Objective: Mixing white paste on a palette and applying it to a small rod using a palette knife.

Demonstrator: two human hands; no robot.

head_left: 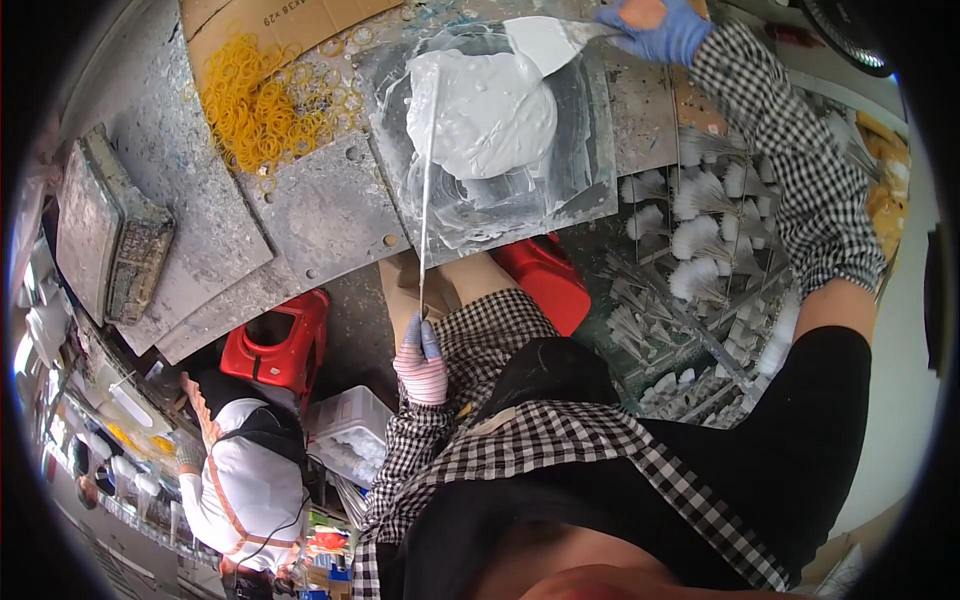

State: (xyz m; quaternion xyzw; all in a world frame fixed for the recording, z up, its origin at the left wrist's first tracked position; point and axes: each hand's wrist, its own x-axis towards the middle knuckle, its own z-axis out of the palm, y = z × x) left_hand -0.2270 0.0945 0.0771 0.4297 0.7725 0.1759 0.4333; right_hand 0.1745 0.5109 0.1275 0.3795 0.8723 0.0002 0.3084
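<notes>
My left hand (421, 368), in a pink-striped glove with blue-grey fingertips, pinches the lower end of a long thin rod (429, 190). The rod is whitish along its upper part, and its far end lies over a thick pool of white paste (490, 115). That paste is spread on a clear, smeared sheet (570, 185) on the worktable. At the far right of the sheet, my right hand (660, 32), gloved in blue, is closed around the handle of a broad scraper (545, 42). White paste coats the scraper's blade, which rests at the paste's edge.
Yellow rubber bands (255, 105) lie heaped beside cardboard (290, 25). A crusted block (110, 230) stands at the left. Below the table are red stools (275, 340) and a white bin (350, 430). White-bristled brushes (700, 240) fill racks at right. A co-worker (245, 480) sits lower left.
</notes>
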